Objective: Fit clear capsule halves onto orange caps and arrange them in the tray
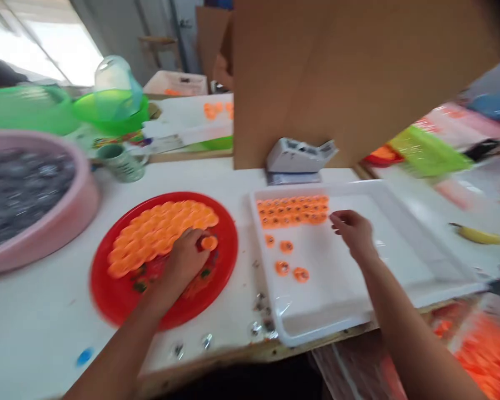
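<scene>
Over the red round tray [229, 239], my left hand [187, 255] has its fingers bent around the edge of an orange disc [209, 243]. Many more orange discs [158, 230] lie in overlapping rows on that tray's upper part. My right hand [354, 230] is closed, its fingertips pinched together beside the right end of a block of orange pieces with dark centres [292, 211] in the white tray [329, 300]. Whatever sits between those fingertips is too small to make out. Several loose orange pieces [282, 268] lie below the block.
A pink tub [83, 189] of clear, shiny pieces stands at the left, near a green mug [123, 163]. Behind the white tray are a small open box [295, 155] and a large cardboard sheet [316, 78]. Small shiny bits [256, 328] lie along the table's front edge.
</scene>
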The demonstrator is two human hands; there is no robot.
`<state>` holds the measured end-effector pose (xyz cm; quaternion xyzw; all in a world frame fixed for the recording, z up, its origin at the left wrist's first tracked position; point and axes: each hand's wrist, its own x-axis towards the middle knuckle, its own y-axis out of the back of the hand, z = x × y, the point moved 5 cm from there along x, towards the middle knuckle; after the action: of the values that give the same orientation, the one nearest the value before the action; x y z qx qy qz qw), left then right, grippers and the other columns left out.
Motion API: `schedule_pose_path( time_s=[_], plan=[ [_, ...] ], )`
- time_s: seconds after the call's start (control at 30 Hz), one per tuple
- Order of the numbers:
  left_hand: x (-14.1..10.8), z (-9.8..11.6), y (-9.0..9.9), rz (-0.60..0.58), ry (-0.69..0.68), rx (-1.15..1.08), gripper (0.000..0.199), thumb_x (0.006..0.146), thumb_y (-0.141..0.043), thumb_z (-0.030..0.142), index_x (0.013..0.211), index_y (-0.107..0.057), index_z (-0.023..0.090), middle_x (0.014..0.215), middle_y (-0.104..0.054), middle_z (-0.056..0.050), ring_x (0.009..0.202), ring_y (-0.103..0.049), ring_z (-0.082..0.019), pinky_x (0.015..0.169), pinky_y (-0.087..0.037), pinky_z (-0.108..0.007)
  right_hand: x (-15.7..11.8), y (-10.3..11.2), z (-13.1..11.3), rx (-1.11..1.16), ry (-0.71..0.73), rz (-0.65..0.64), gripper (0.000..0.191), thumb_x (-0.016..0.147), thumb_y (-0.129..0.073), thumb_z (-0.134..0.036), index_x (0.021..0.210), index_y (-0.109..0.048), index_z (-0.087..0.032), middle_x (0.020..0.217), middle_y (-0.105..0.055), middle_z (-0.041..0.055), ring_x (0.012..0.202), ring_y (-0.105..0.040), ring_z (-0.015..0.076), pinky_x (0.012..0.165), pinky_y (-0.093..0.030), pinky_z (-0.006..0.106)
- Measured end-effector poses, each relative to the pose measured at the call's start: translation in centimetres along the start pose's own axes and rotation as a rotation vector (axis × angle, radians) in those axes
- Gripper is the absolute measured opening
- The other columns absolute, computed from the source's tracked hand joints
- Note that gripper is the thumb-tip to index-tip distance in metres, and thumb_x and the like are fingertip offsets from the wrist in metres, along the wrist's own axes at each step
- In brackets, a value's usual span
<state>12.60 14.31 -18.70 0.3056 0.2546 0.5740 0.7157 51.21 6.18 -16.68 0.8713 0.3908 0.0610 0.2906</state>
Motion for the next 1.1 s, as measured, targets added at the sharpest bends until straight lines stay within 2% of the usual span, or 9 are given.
schedule_pose_path(
  time_s=[0.07, 0.2, 0.3, 0.43, 0.63, 0.83, 0.9, 1.03, 1.1],
  plan=[
    [-1.6, -1.0, 0.8, -0.003, 0.063, -0.017, 0.023, 0.071, -0.056, 0.018, 0.093, -0.063, 0.019, 0.101, -0.066, -0.006, 0.097, -0.061, -0.024, 0.085, -0.047, -0.034, -5.1, -2.2, -1.0, -0.003, 0.079, -0.128, 0.016, 0.078, -0.071, -0.034, 0.08, -0.068, -0.018, 0.066, -0.065, 0.0015, 0.06, -0.059, 0.0143, 0.06, -0.048, 0.026],
    [-5.2, -3.9, 2.3, 0.03, 0.15, -0.069, 0.018, 0.069, -0.062, 0.018, 0.086, -0.061, 0.02, 0.095, -0.066, -0.003, 0.091, -0.061, -0.021, 0.082, -0.048, -0.032, -19.9, -10.3, -3.9, 0.009, 0.655, -0.848, 0.015, 0.088, -0.055, -0.016, 0.089, -0.069, -0.021, 0.082, -0.067, 0.0041, 0.074, -0.063, 0.0164, 0.068, -0.05, 0.027],
    [-7.6, -5.5, 3.1, 0.063, 0.168, -0.164, 0.018, 0.068, -0.064, 0.019, 0.086, -0.059, 0.021, 0.092, -0.066, -0.002, 0.089, -0.062, -0.02, 0.079, -0.049, -0.031, -27.2, -15.3, -3.3, -0.124, 0.87, -1.034, 0.03, 0.084, -0.047, 0.001, 0.091, -0.068, -0.019, 0.09, -0.064, 0.0055, 0.081, -0.061, 0.0161, 0.071, -0.05, 0.026],
    [-9.9, -6.6, 3.8, 0.076, 0.18, -0.301, 0.017, 0.069, -0.065, 0.021, 0.085, -0.056, 0.021, 0.086, -0.065, 0.0, 0.082, -0.064, -0.018, 0.074, -0.051, -0.029, -29.0, -19.0, -1.8, -0.375, 1.045, -1.057, 0.02, 0.083, -0.054, 0.0, 0.077, -0.061, -0.018, 0.087, -0.059, 0.004, 0.083, -0.056, 0.0183, 0.07, -0.048, 0.028],
    [-11.5, -6.6, 3.7, 0.088, 0.236, -0.432, 0.025, 0.069, -0.065, 0.02, 0.094, -0.064, 0.02, 0.094, -0.069, -0.003, 0.085, -0.066, -0.019, 0.073, -0.053, -0.028, -28.3, -18.7, -0.8, -0.582, 1.126, -0.949, 0.018, 0.083, -0.054, 0.0, 0.082, -0.059, -0.018, 0.093, -0.059, 0.0051, 0.085, -0.055, 0.0205, 0.073, -0.05, 0.032],
    [-11.8, -6.0, 2.6, 0.048, 0.276, -0.501, 0.024, 0.066, -0.066, 0.018, 0.09, -0.067, 0.02, 0.095, -0.068, -0.003, 0.088, -0.064, -0.02, 0.075, -0.052, -0.029, -27.0, -17.9, -0.2, -0.488, 0.958, -0.902, 0.028, 0.078, -0.049, 0.005, 0.089, -0.063, -0.017, 0.091, -0.064, 0.0084, 0.084, -0.059, 0.0235, 0.073, -0.051, 0.036],
    [-11.7, -5.8, 2.1, 0.006, 0.298, -0.552, 0.022, 0.067, -0.067, 0.019, 0.089, -0.066, 0.019, 0.092, -0.069, -0.003, 0.084, -0.064, -0.019, 0.072, -0.051, -0.028, -26.0, -17.7, 0.1, -0.277, 0.723, -0.91, 0.027, 0.082, -0.05, 0.0, 0.095, -0.063, -0.019, 0.088, -0.066, 0.0067, 0.08, -0.061, 0.0216, 0.074, -0.052, 0.036],
    [-11.7, -5.3, 1.0, -0.076, 0.403, -0.82, 0.023, 0.065, -0.073, 0.023, 0.085, -0.062, 0.019, 0.085, -0.068, 0.0, 0.082, -0.062, -0.016, 0.072, -0.049, -0.025, -24.4, -17.8, 1.0, 0.276, 0.064, -0.972, 0.013, 0.085, -0.06, -0.027, 0.095, -0.061, -0.018, 0.072, -0.065, 0.002, 0.064, -0.062, 0.0168, 0.064, -0.053, 0.032],
    [-11.7, -4.9, 0.6, -0.115, 0.449, -0.897, 0.025, 0.064, -0.076, 0.025, 0.085, -0.062, 0.02, 0.084, -0.067, 0.0, 0.082, -0.061, -0.016, 0.071, -0.048, -0.025, -24.2, -17.7, 0.8, 0.481, -0.092, -0.996, 0.021, 0.082, -0.067, -0.036, 0.089, -0.062, -0.017, 0.073, -0.065, 0.0025, 0.063, -0.062, 0.0156, 0.061, -0.053, 0.03]
  ],
)
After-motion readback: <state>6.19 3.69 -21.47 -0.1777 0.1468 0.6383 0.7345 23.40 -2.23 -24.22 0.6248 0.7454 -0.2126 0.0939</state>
